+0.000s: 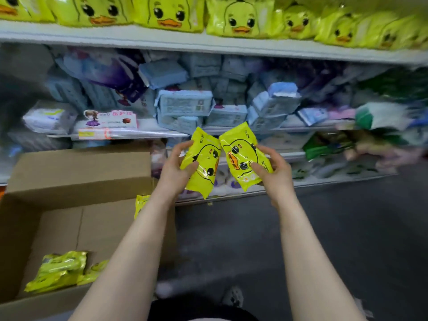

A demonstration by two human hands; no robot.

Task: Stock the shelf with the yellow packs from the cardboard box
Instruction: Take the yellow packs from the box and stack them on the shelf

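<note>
Forearms (129,262) stretch out front. The left hand (172,169) grips one yellow pack (203,163) and the right hand (274,172) clutches a second pack (243,156), their top corners touching, held before the lower shelves. Down left, the cardboard box (104,225) holds spare packs (58,269) by its near wall. Duck-faced packs (169,12) line the top shelf (162,40) edge.

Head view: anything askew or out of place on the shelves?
The blue packs on the middle shelf lie in a jumbled heap, tilted every way, unlike the neat row of yellow duck packs on the top shelf.
</note>
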